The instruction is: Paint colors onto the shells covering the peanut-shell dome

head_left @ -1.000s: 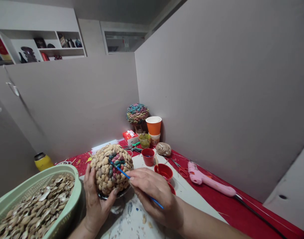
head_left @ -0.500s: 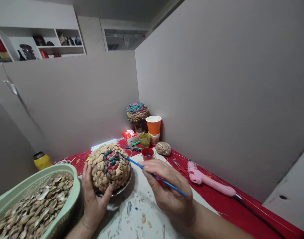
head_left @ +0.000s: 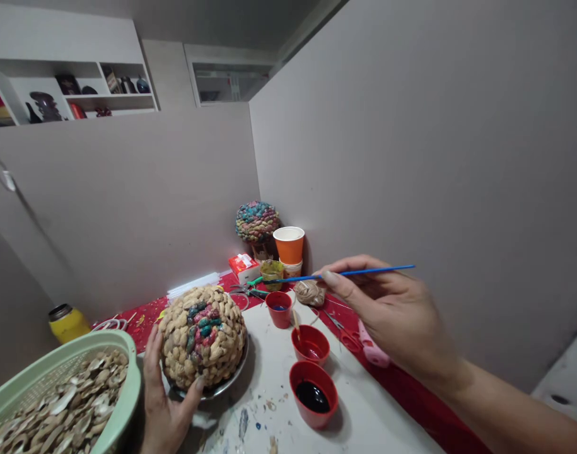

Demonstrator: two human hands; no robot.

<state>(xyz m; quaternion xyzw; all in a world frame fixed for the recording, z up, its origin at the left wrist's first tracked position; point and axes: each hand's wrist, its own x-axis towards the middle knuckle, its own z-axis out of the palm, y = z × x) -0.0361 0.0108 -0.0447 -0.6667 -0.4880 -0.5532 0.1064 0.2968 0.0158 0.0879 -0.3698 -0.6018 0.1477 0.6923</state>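
A dome covered in peanut shells (head_left: 203,340) rests in a metal bowl, with teal, dark blue and pink painted shells near its upper middle. My left hand (head_left: 168,394) is spread round the dome's lower left side, thumb in front. Pinched in my right hand (head_left: 387,309) is a thin blue paintbrush (head_left: 373,271), its dark tip pointing left above a small red cup (head_left: 279,309) of blue liquid. Nearer to me stand a red cup with pinkish liquid and a stick (head_left: 309,345) and a red cup of dark liquid (head_left: 313,394).
A green basket of shells (head_left: 132,372) is at the left, a yellow bottle (head_left: 69,323) behind it. Farther back are a painted shell dome (head_left: 256,221), an orange cup (head_left: 289,244), and twine (head_left: 309,292). Scissors (head_left: 349,338) and a pink glue gun (head_left: 373,347) lie right.
My right hand has moved the brush away from the dome, up and to the right, uncovering two red cups. The camera view has shifted slightly. My left hand stays on the dome.
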